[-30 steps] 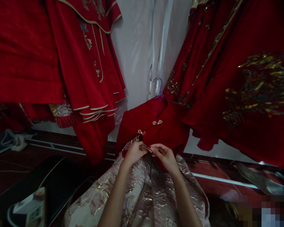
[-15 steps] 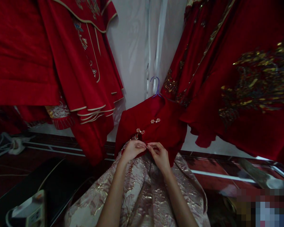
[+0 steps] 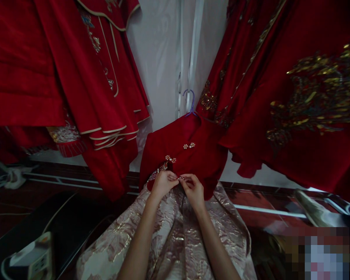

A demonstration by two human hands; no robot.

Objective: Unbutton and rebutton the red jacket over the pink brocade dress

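Note:
A short red jacket (image 3: 207,159) hangs on a purple hanger (image 3: 191,103), above a pale pink and gold brocade skirt (image 3: 210,229). Beaded flower clasps (image 3: 189,146) run down its front, and a beaded tassel (image 3: 158,171) lies by the lower one. At the jacket's bottom edge my left hand (image 3: 163,183) and my right hand (image 3: 193,187) meet fingertip to fingertip. Both are closed in a pinch on a small beaded clasp, mostly covered by the fingers.
Red embroidered garments (image 3: 84,77) hang at the left, and a red one with gold sequins (image 3: 315,97) at the right. A power strip (image 3: 41,258) sits on a black surface (image 3: 67,210) at lower left. A white rail (image 3: 268,210) runs low at the right.
The view has shifted slightly, so everything sits a little further left and higher. Both hands stay together at the jacket's lower edge, pinching the clasp.

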